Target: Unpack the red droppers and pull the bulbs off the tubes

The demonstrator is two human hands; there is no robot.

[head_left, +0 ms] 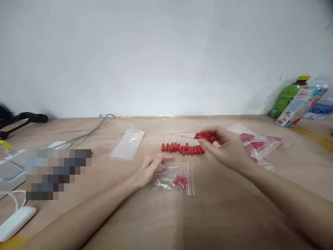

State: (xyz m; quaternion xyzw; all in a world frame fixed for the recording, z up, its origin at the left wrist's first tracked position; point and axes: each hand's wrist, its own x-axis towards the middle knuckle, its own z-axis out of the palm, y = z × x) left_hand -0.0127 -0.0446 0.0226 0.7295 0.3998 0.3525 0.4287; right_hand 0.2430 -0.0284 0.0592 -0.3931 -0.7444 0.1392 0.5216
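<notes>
A row of several red-bulbed droppers (pixel 182 147) lies on the wooden table (pixel 166 215). My right hand (pixel 229 147) is closed on a small bunch of red-bulbed droppers (pixel 205 136) just right of that row. My left hand (pixel 151 168) rests flat, fingers stretched out, on the edge of a small clear zip bag (pixel 175 178) that holds a few red droppers. It grips nothing.
A stack of empty clear sleeves (pixel 127 144) lies left of the row. More bagged red droppers (pixel 256 144) sit at the right. A green bottle (pixel 287 95) and plastic packaging (pixel 303 104) stand at the far right. Cables (pixel 88 133) and white devices (pixel 15 222) are on the left.
</notes>
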